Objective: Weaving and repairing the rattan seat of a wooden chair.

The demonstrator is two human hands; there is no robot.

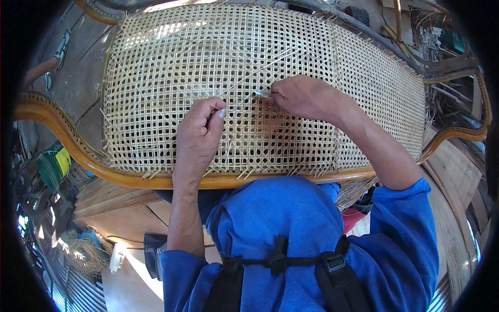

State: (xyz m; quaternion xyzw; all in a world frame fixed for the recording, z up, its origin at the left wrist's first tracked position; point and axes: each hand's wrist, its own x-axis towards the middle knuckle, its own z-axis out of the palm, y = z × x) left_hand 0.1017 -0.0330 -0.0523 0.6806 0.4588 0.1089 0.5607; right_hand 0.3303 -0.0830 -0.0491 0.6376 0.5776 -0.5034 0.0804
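Note:
A pale woven cane panel (156, 78) with an open lattice of holes spans a curved, varnished wooden frame (208, 181) before me. My left hand (200, 125) is closed, thumb and forefinger pinched on a thin cane strand (262, 67) that runs slantwise over the weave to the upper right. To its right, my right hand (306, 99) is closed around a small silvery metal tool (261, 93). The tool's tip lies at the weave, pointing left; its handle is hidden in my fingers. Short cane ends (249, 172) stick out along the near edge.
At the lower left are a green and yellow container (54, 167), a tangle of cane fibres (86, 255) and a dark bag (154, 255). Wooden boards (455, 166) lie at the right. Another person's foot (62, 49) shows at the far left.

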